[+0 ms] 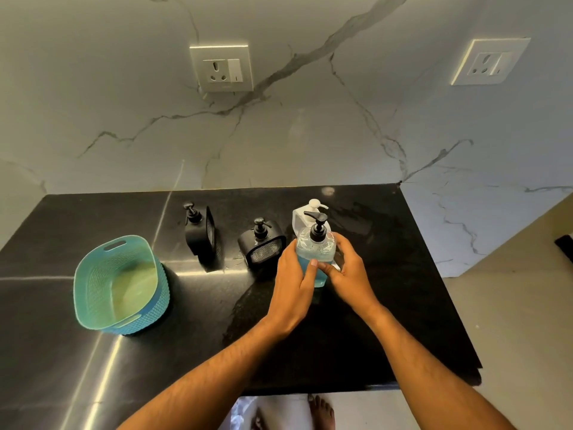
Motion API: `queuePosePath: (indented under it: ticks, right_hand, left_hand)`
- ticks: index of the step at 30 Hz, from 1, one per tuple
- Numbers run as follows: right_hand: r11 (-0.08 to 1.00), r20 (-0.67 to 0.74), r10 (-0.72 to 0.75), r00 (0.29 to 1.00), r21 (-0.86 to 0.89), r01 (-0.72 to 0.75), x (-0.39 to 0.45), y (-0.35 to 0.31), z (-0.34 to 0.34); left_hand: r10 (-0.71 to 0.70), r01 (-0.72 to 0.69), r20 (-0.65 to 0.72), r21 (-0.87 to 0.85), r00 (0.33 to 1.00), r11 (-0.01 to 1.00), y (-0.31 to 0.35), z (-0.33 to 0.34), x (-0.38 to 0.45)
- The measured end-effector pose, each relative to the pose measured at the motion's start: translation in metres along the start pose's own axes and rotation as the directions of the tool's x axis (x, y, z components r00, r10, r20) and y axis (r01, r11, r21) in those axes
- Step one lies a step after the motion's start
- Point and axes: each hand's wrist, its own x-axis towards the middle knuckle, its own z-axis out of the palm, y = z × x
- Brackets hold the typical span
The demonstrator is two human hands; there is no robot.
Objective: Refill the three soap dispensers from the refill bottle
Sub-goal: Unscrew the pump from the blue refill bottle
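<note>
Both hands, left hand and right hand, curl around the clear plastic pump bottle of blue liquid soap at centre frame on the black stone counter. It looks light, rigid, possibly slick; grip the body, twist the black pump collar.

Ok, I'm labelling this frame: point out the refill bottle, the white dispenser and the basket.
refill bottle (pixel 313 243), head view, on its clear shoulder.
white dispenser (pixel 298 217), head view, on its body's left side.
teal basket (pixel 93 259), head view, on its left rim.
</note>
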Motion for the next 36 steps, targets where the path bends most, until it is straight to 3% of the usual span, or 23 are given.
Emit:
queuePosePath:
  ticks: [11, 15, 18, 25, 28, 31, 33, 36]
  right_hand:
    - [0.997, 0.106, 0.025, 0.994, -0.071, -0.017, 0.004, -0.005, -0.009]
    - [0.998, 0.137, 0.03, 0.99, -0.056, -0.022, 0.006, -0.006, -0.012]
    - [0.998, 0.175, 0.037, 0.984, -0.065, -0.026, 0.009, -0.005, -0.016]
    - [0.995, 0.262, 0.043, 0.964, -0.103, -0.016, 0.015, -0.006, -0.026]
    - [0.991, 0.193, -0.069, 0.979, -0.098, 0.089, 0.015, -0.015, -0.028]
    - [0.941, 0.002, -0.262, 0.965, -0.221, 0.256, 0.016, -0.035, -0.022]
    - [0.903, -0.088, -0.322, 0.943, -0.329, 0.277, 0.018, -0.048, -0.015]
    - [0.846, -0.106, -0.349, 0.931, -0.462, 0.265, 0.023, -0.059, -0.005]
  left_hand:
    - [0.033, -0.035, 0.015, 0.111, 0.999, 0.993, -0.007, -0.01, 0.002]
    - [0.117, -0.124, 0.087, 0.082, 0.989, 0.989, -0.004, -0.017, 0.016]
    - [0.075, -0.077, 0.127, 0.015, 0.989, 0.997, -0.003, -0.017, 0.026]
    - [0.068, -0.069, 0.044, 0.016, 0.997, 0.998, -0.007, -0.01, 0.025]
    - [0.066, -0.067, 0.049, 0.012, 0.997, 0.998, -0.007, -0.012, 0.028]
    - [0.069, -0.069, 0.061, 0.006, 0.996, 0.998, -0.008, -0.016, 0.033]
    - [0.074, -0.075, 0.067, 0.012, 0.995, 0.997, -0.008, -0.017, 0.036]
    - [0.081, -0.082, 0.079, 0.009, 0.994, 0.997, -0.004, -0.018, 0.038]
